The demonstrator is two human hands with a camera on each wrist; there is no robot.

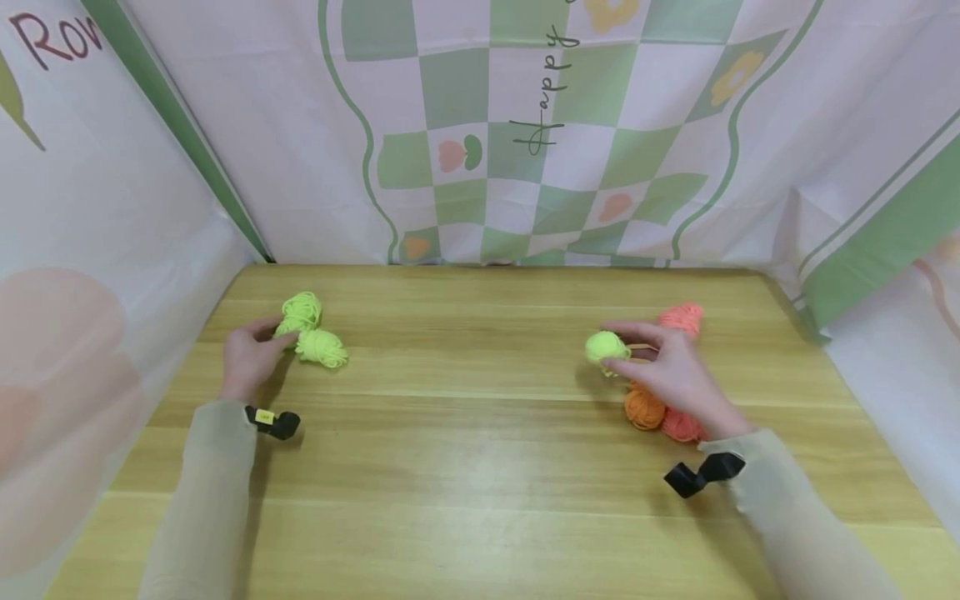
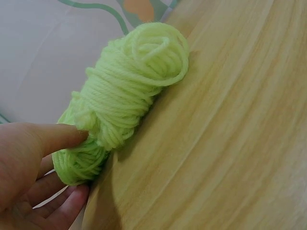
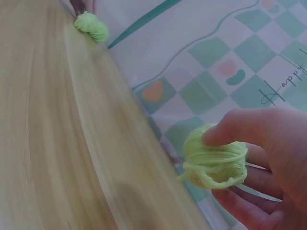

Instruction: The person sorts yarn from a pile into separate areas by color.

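we could pass along the bench (image 1: 450, 433) between left hand (image 1: 255, 358) and right hand (image 1: 678, 375); orange yarn (image 1: 645, 408) obstructs near the right, curtain (image 1: 517, 200) bars the far edge.

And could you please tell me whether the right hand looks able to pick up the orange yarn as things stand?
Probably not without freeing itself first: the right hand is already gripping a yellow-green yarn ball. The orange yarn itself lies close by, partly in view.

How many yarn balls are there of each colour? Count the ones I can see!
Yellow-green yarn balls: 3
Orange yarn ball: 1
Pink yarn balls: 2
Total showing: 6, though the right hand might hide more.
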